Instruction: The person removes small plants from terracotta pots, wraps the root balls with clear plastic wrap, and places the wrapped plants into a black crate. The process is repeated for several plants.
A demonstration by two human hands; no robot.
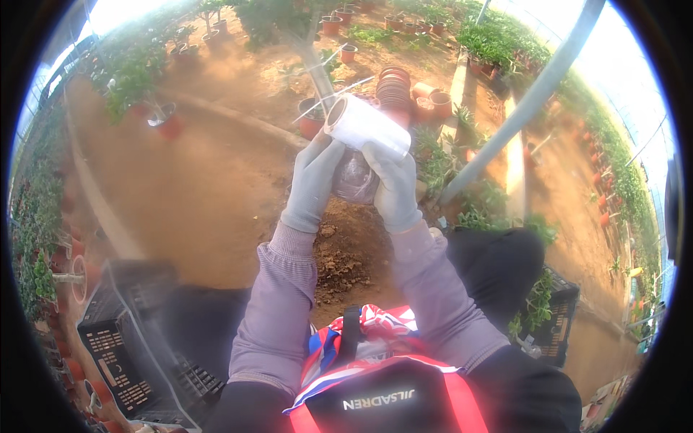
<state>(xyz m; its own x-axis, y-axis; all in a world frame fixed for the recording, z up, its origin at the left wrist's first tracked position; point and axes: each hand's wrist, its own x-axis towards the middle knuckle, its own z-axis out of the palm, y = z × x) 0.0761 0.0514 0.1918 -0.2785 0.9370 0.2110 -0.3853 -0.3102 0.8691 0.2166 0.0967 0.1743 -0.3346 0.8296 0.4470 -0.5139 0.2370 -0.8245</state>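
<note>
In front of me, both gloved hands hold a white roll of plastic film with an open brown cardboard core at its left end. My left hand is closed at the core end, its fingertips just under the rim. My right hand grips the lower right side, thumb against the film. Between my palms, beneath the roll, sits a rounded bundle wrapped in clear plastic; its contents look brownish but are unclear. A heap of loose soil lies on the ground below my hands.
A slanted grey metal pole stands at right. Black plastic crates flank my legs, one on each side. Ahead are stacked brown pots and a potted tree with a pale trunk. Rows of plants line both sides.
</note>
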